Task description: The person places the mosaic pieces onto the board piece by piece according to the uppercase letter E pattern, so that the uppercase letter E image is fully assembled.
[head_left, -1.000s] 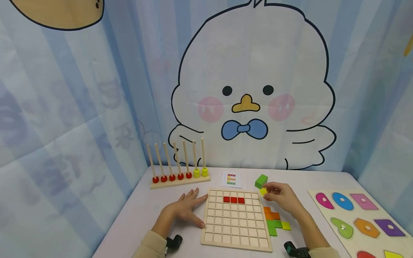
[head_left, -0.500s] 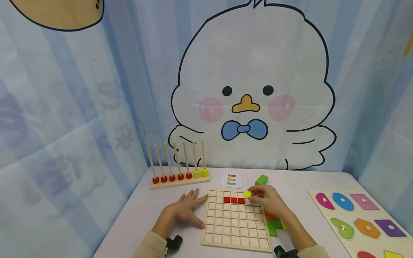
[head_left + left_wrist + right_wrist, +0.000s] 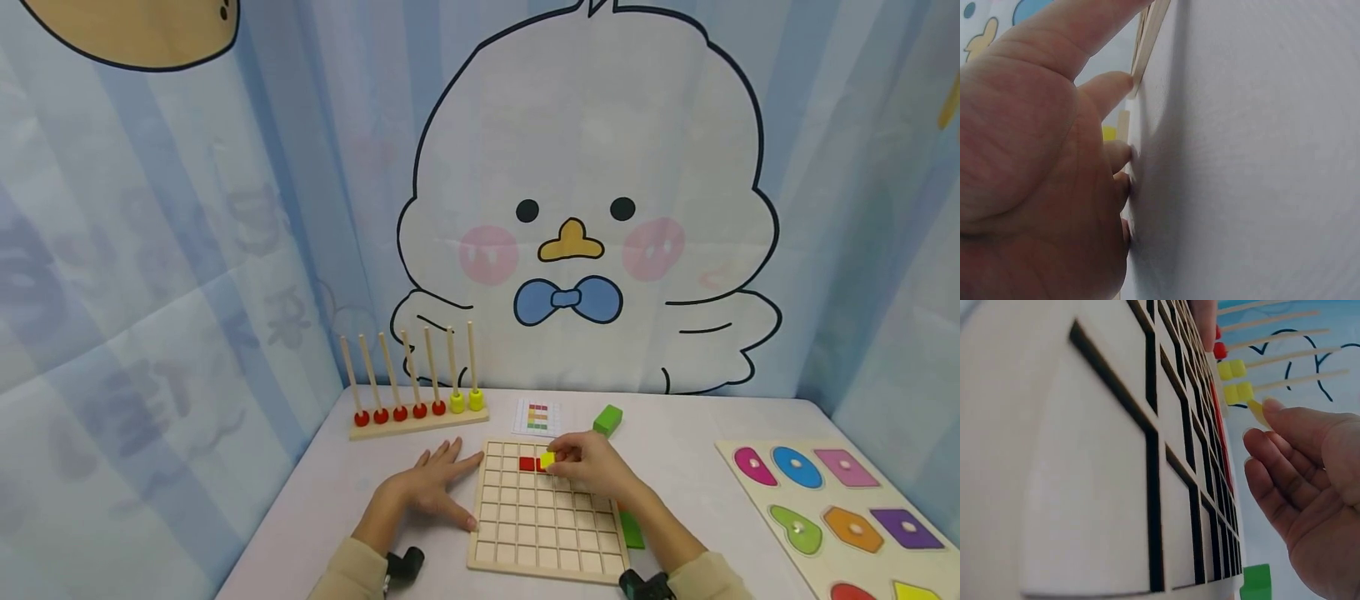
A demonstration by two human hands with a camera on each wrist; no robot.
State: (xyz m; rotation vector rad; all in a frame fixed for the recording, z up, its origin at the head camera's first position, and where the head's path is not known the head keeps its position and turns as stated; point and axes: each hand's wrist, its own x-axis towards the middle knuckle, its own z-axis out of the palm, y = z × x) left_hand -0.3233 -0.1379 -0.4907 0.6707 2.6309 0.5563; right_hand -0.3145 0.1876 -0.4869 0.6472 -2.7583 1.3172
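Observation:
A wooden grid board [image 3: 547, 533] lies on the table, with red square tiles [image 3: 527, 464] in its second row from the back. Above those tiles my right hand [image 3: 600, 465] pinches a yellow square tile [image 3: 547, 460] between thumb and fingertips; the right wrist view shows this yellow tile [image 3: 1257, 412] edge-on, apart from the board. My left hand [image 3: 433, 487] rests on the table with fingers spread, its thumb and index finger touching the board's left edge. In the left wrist view the left palm [image 3: 1035, 162] fills the left side.
A pattern card [image 3: 537, 417] lies behind the board. Back left stands a peg rack [image 3: 420, 425] with red and yellow beads. A green block [image 3: 607, 420] is at the back right. Green tiles [image 3: 632, 531] lie partly hidden under my right forearm. A shape puzzle board [image 3: 817, 492] sits far right.
My right hand has picked up the yellow tile from beside the board's back right corner and carried it left over the red tiles. The left hand has stayed in place.

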